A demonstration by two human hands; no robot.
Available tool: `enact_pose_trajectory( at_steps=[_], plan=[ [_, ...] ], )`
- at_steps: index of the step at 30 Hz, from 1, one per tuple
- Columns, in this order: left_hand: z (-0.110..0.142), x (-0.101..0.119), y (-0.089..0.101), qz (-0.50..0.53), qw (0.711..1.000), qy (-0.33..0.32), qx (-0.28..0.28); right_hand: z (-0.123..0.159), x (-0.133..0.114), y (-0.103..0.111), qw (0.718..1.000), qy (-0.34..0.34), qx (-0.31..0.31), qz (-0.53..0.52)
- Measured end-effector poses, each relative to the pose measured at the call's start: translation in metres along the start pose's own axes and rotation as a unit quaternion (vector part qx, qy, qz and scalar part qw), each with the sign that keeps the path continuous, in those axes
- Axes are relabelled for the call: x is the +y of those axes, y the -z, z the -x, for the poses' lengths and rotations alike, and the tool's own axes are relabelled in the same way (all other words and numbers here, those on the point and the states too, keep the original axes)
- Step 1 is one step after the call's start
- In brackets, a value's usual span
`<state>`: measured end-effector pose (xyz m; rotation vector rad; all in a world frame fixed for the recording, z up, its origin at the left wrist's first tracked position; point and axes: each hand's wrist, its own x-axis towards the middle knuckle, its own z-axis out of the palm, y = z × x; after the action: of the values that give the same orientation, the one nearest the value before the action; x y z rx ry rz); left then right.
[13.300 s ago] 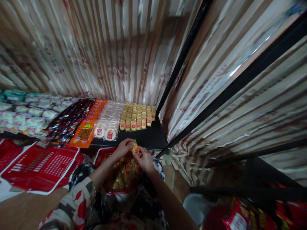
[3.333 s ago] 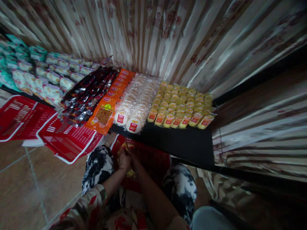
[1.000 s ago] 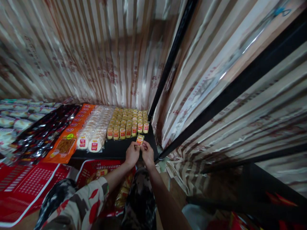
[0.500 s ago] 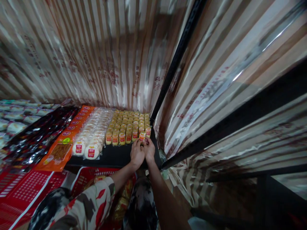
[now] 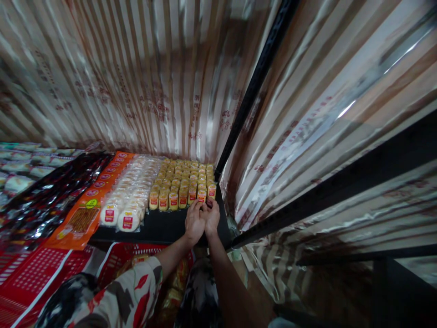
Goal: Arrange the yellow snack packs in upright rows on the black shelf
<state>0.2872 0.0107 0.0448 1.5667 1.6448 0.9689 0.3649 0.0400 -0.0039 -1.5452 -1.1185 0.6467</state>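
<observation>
My left hand (image 5: 195, 222) and my right hand (image 5: 211, 216) are side by side at the front of a block of small yellow wrapped cakes (image 5: 173, 198). Their fingers are curled and closed around the lower part of one wrapped cake (image 5: 201, 196) with a red label, at the front near the right end. That cake stands upright in its row. The fingertips partly cover its base, so the exact grip is hard to see. The rows rest on a black shelf (image 5: 164, 226).
White round wrapped cakes (image 5: 128, 221), an orange snack bag (image 5: 80, 218) and dark shiny packs (image 5: 37, 200) lie to the left. Red baskets (image 5: 41, 273) are below, one holding yellow packs. A black post (image 5: 246, 109) rises at the right corner. Striped plastic sheeting (image 5: 136, 73) hangs behind.
Both hands have pushed the wrapped cake slightly back and down, and it now stands lower among its neighbours. The view has shifted slightly.
</observation>
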Motion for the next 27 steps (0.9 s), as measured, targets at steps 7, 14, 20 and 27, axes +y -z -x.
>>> enact_pose_trajectory(
  at_steps=[7,14,20,27],
  plan=[
    [-0.003,-0.01,-0.002,0.013,1.0,-0.023,-0.004,0.011,-0.001,-0.001,0.998,0.042,0.018,0.038],
    [0.001,-0.012,0.003,0.007,1.0,-0.02,-0.015,0.014,-0.005,0.001,0.991,0.068,0.014,0.111],
    [0.019,-0.013,0.021,-0.014,1.0,0.007,-0.022,0.034,-0.01,-0.005,0.988,0.077,0.04,0.126],
    [0.055,-0.041,0.058,-0.017,0.999,-0.018,-0.024,0.094,-0.033,-0.012,0.986,0.114,-0.009,0.122]
  ],
)
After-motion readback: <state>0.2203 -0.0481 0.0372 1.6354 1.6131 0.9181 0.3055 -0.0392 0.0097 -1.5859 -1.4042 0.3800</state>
